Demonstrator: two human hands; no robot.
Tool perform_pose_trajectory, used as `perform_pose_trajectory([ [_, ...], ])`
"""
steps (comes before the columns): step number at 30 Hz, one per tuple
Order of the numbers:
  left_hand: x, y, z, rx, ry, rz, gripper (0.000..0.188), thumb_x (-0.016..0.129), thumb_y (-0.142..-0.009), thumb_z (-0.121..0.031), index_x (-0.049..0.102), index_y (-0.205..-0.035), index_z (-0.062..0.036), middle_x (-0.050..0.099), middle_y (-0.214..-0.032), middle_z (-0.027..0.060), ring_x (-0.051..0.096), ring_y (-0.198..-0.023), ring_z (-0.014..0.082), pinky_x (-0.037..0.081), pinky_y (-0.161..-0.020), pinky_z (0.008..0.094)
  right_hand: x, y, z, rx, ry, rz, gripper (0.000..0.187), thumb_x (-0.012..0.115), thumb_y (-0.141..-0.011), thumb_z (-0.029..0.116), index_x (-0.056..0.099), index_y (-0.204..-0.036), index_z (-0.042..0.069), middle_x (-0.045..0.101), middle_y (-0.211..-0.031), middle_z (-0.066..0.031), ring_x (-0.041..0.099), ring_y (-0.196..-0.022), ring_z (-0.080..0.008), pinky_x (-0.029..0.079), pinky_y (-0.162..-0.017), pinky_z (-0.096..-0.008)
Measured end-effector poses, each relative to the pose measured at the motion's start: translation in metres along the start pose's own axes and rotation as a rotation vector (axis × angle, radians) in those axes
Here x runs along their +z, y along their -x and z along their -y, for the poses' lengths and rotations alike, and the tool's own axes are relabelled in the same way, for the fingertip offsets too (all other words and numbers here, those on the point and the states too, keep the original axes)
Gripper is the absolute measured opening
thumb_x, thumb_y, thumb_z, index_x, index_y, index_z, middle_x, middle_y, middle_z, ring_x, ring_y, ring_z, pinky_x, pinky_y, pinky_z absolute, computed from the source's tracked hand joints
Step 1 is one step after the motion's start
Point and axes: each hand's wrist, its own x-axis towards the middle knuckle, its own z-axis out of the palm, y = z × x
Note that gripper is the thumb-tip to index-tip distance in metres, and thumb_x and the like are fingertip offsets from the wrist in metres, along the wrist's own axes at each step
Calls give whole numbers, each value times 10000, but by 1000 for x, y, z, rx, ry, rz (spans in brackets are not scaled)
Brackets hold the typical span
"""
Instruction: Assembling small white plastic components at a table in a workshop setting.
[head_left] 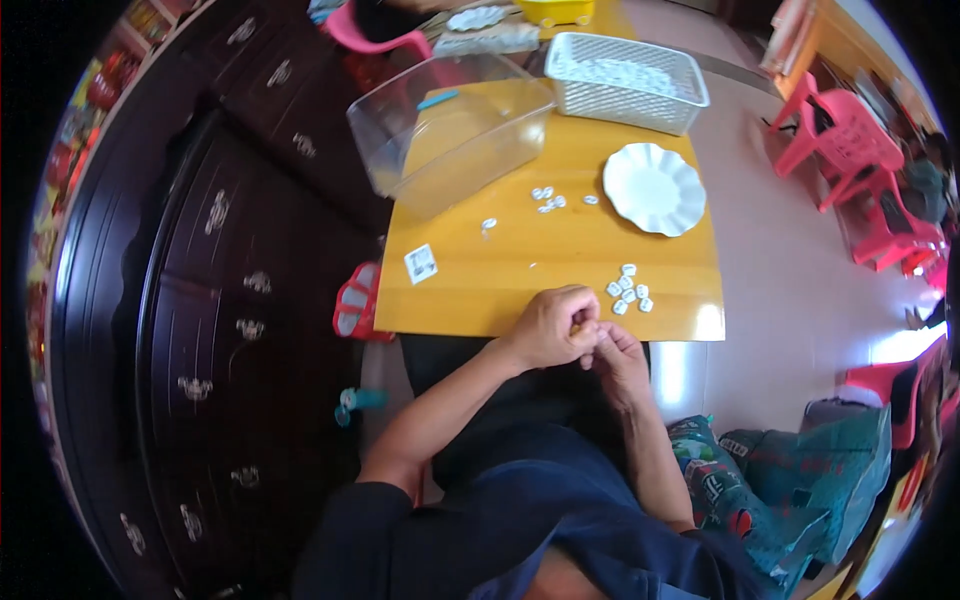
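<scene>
My left hand and my right hand meet at the front edge of the yellow table. Their fingers are pinched together, and whatever sits between them is too small or hidden to make out. Just beyond my right hand lies a cluster of small white pieces with dark marks. More small white pieces are scattered farther back. A single one lies to their left. Off to the left rests a white printed card.
A scalloped white plate sits at the right. Behind stand a clear plastic bin and a white woven basket of white pieces. Dark drawers line the left. Green sacks and pink chairs stand at the right.
</scene>
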Motion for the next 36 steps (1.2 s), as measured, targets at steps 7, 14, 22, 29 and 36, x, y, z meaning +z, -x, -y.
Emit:
perform_pose_trajectory([
  [7,7,21,2,31,31,-109,85,633,-783,-32,550,-801,-24,564,-686,92,576,-561,173,454,-515,306,3,3,3,97,-59,14,188,630,-974,238,633,-933,54,625,-770,-16,563,-656,-99,468,-639,-228],
  [14,-15,26,2,124,78,-21,33,653,-809,-27,661,-840,-22,600,-703,72,565,-569,154,446,-530,296,-7,-2,-1,64,52,136,188,657,-948,236,634,-958,50,605,-750,-19,560,-651,-109,468,-620,-242],
  [22,-12,33,4,44,14,-28,56,667,-833,-52,635,-842,-7,626,-721,95,599,-604,193,464,-564,314,2,1,1,26,193,27,104,622,-971,128,626,-985,25,622,-819,-13,567,-705,-92,462,-674,-225],
  [29,-8,37,9,-60,80,-171,59,651,-863,-43,612,-860,0,621,-726,113,616,-643,202,477,-594,317,7,4,3,-48,338,-72,141,618,-968,92,643,-1075,4,638,-888,-16,564,-734,-88,469,-697,-218],
  [36,-5,35,16,-321,255,-133,56,615,-895,-56,637,-897,-4,647,-772,133,632,-668,206,494,-615,323,5,-3,3,-81,298,-49,216,605,-974,64,596,-1187,32,615,-906,-3,586,-751,-85,477,-684,-217],
])
